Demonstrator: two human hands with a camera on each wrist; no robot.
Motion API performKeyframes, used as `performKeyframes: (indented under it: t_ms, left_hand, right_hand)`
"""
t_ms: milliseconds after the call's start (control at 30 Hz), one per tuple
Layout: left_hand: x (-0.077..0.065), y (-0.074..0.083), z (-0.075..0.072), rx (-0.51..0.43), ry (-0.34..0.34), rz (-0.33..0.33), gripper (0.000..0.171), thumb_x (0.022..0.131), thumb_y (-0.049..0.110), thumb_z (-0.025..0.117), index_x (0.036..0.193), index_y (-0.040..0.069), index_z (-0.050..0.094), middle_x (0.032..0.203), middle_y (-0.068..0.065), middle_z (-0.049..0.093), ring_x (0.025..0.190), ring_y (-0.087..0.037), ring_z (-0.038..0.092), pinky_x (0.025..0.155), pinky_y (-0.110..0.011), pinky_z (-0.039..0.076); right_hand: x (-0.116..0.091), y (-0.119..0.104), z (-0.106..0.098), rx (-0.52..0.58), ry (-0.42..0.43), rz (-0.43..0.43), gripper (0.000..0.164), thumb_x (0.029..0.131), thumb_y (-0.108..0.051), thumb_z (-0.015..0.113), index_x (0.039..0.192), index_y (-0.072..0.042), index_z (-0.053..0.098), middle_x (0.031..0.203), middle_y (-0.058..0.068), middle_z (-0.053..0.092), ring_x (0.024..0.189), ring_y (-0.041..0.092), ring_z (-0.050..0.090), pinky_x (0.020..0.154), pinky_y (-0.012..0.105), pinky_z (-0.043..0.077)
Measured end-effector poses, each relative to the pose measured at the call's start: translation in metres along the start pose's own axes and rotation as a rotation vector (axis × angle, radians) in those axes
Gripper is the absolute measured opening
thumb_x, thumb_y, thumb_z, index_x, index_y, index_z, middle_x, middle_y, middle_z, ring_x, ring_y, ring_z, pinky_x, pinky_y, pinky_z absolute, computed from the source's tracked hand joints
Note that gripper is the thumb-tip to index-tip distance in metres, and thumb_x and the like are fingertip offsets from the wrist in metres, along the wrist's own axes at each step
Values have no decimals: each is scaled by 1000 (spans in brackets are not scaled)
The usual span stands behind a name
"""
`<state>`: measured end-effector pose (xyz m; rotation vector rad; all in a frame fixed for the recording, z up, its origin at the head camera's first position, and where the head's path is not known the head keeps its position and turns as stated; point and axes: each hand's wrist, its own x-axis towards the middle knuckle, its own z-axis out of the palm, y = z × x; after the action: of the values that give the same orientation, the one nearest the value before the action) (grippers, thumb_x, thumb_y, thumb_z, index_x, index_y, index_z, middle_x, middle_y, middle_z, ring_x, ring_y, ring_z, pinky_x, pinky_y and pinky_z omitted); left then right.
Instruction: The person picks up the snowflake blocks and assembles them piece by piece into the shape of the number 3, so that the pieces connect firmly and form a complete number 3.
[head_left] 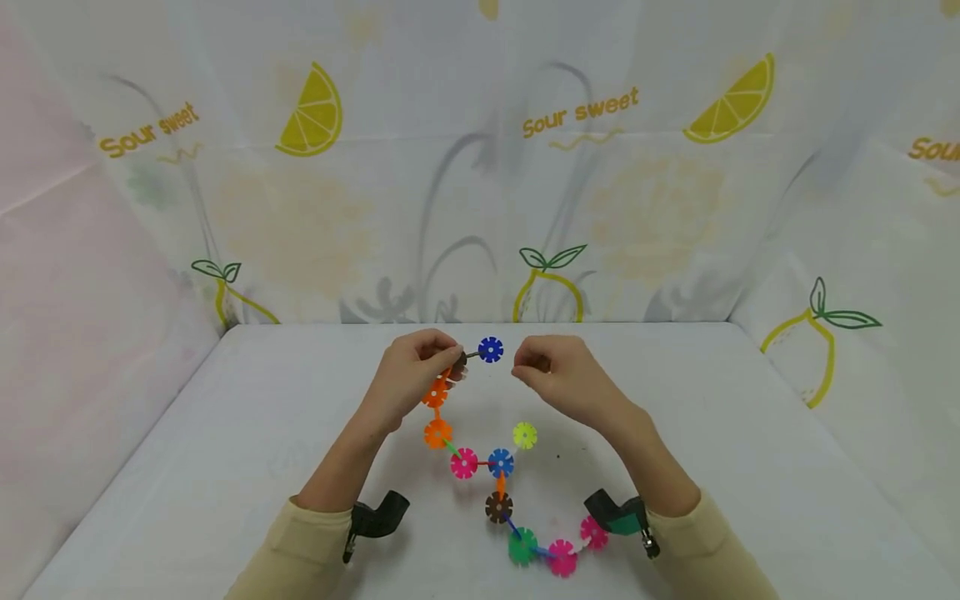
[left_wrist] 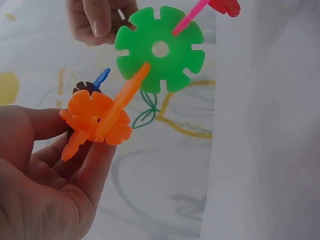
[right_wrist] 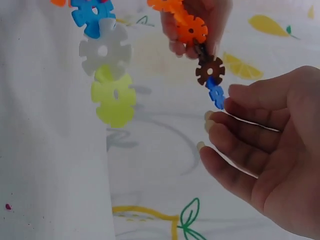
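Note:
A chain of notched plastic snowflake discs hangs from my left hand, whose thumb and fingers pinch it near an orange disc and a brown disc. Beyond the fingertips a dark blue disc forms the chain's upper end. My right hand is just right of that blue disc, apart from it, with fingers loosely bent and nothing held. Lower down, the chain runs through a green disc, a pink disc and a lighter blue disc, where a branch leads to a yellow-green disc.
Below, the chain continues through a brown disc, a green disc and a pink disc over the white table. Lemon-print cloth hangs behind. Each wrist carries a black camera mount.

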<state>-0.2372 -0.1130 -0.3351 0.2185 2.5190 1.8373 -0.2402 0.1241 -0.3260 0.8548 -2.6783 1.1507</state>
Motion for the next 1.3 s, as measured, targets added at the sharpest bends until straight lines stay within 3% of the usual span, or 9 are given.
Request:
performKeyframes:
  t_ms: [267,400,533,767,933,1067,1300]
  left_hand:
    - [0,1,-6,-12,23,-4,22,99,25,61,106,6,68,95,-15,72,83,-25,72,76,-30,61]
    - [1,1,-8,-23,30,-13,23,99,25,60,108,5,68,95,-16,71,88,-33,72,76,-30,61]
    - [0,2,-9,-30,31,-17,22,100,23,59,108,4,67,95,-16,70,90,-35,72,76,-30,61]
    - [-1,4,-12,-51,33,-16,22,100,21,58,109,2,66,94,-15,69,81,-24,73,75,-28,60]
    - [-1,6,-15,-58,38,-17,22,100,21,57,111,2,65,95,-15,69,80,-24,72,75,-27,60]
    - [-1,7,-19,-73,36,-10,24,100,21,57,117,4,62,97,-17,70,82,-27,72,77,-28,60]
    - [-4,9,-27,-42,58,23,25,100,23,59,115,5,66,99,-13,69,82,-21,68,77,-25,58]
  right_hand:
    - [-14,-30,11,-329,-229,-87,16,89,-21,73,78,-20,63,69,-12,58,63,5,50,58,21,44]
    - [-19,-42,22,-446,-356,-43,11,88,-27,74,92,-21,66,78,-12,65,68,5,54,62,21,46]
    - [-20,-46,31,-492,-450,-15,21,88,-28,75,107,-22,69,91,-11,71,79,7,61,69,23,51]
    - [-18,-43,42,-502,-434,-128,2,87,-18,74,87,-19,73,81,-10,68,71,6,58,61,19,48]
    - [-17,-42,39,-466,-410,-153,7,87,-13,71,83,-18,74,77,-11,64,70,5,55,62,18,47]
    - [-17,-41,29,-375,-389,-166,12,89,-13,68,80,-21,71,77,-13,61,71,4,53,65,18,48]
    - [-17,-41,8,-134,-344,-229,19,90,-5,62,81,-21,68,77,-11,62,71,3,55,69,20,51]
